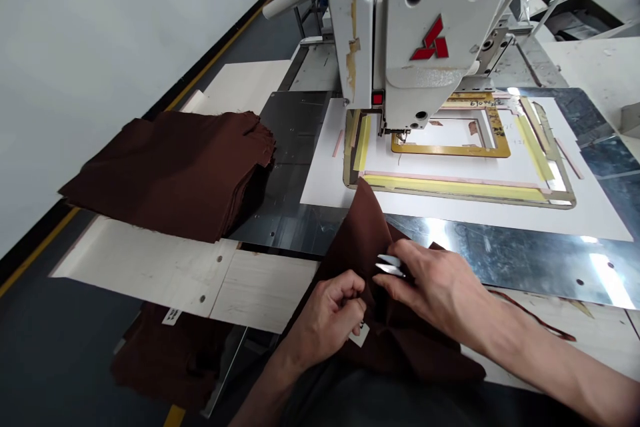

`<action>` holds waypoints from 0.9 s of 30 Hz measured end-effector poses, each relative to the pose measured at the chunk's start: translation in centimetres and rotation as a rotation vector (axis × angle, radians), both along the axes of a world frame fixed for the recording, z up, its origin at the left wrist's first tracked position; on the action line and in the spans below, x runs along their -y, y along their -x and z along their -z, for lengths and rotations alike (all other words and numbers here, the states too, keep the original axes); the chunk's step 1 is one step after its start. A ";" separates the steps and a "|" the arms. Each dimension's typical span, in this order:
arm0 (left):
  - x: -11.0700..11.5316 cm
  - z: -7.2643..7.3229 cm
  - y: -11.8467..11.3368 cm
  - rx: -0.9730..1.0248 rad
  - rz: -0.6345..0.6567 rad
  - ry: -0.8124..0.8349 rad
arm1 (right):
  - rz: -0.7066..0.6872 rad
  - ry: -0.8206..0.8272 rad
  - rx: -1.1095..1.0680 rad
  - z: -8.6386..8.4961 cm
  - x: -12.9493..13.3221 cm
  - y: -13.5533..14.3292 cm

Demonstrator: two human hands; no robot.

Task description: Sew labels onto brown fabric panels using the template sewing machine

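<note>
The fabric stack [170, 170] lay on the table [270, 287], left of the sewing machine [430, 20]; beneath the machine a frame [450, 188] rested on a sheet [590, 213], behind the cloth [350, 240]

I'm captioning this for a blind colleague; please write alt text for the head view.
A person's left hand grips brown fabric while the right hand holds small metal snips close by, blades apart. Beyond them, a white sewing machine stands over a yellow-taped frame, and a stack of brown cloth lies to the left.

White wall [100, 47] left; dark grey floor [45, 347], yellow stripe [40, 251] running alongside.
</note>
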State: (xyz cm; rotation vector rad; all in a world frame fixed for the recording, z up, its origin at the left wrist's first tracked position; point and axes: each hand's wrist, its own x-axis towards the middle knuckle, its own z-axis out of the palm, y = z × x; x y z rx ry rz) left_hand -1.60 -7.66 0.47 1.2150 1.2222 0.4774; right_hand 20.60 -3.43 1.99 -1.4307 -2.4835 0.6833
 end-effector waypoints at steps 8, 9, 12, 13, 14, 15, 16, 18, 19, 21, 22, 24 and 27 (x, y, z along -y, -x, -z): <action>0.4 -0.6 -0.3 0.007 0.069 -0.042 | -0.035 0.514 -0.302 -1.3 -0.8 0.0; 0.3 -0.9 -0.5 -0.020 0.060 -0.043 | -0.044 0.559 -0.347 -1.5 -0.8 0.1; -0.2 -1.5 -0.7 -0.147 0.022 -0.023 | -0.071 0.643 -0.436 -1.5 -0.9 0.2; -0.4 -1.6 -0.6 -0.179 0.027 -0.027 | -0.087 0.653 -0.452 -1.4 -0.8 0.2; -0.5 -1.6 -0.4 -0.193 0.045 -0.042 | -0.100 0.641 -0.459 -1.4 -0.8 0.1; -0.6 -1.6 0.0 -0.187 0.067 -0.065 | -0.105 0.603 -0.458 -1.3 -0.8 -0.1; -0.6 -1.5 0.4 -0.165 0.084 -0.086 | -0.094 0.551 -0.448 -1.2 -0.7 -0.2; -0.5 -1.2 1.2 -0.105 0.086 -0.106 | -0.029 0.445 -0.398 -0.9 -0.6 -0.7; -0.5 -1.0 1.6 -0.076 0.070 -0.103 | 0.010 0.402 -0.355 -0.8 -0.5 -0.9; -0.3 -0.6 2.0 -0.025 0.030 -0.078 | 0.048 0.357 -0.245 -0.6 -0.4 -1.3; -0.3 -0.4 2.1 -0.007 0.014 -0.066 | 0.049 0.334 -0.193 -0.5 -0.4 -1.4; -0.3 0.0 1.8 0.003 -0.011 -0.053 | 0.061 0.241 -0.113 -0.7 -0.2 -1.4; -0.3 0.1 1.2 -0.045 -0.023 -0.064 | 0.077 0.045 -0.045 -1.7 0.2 -0.9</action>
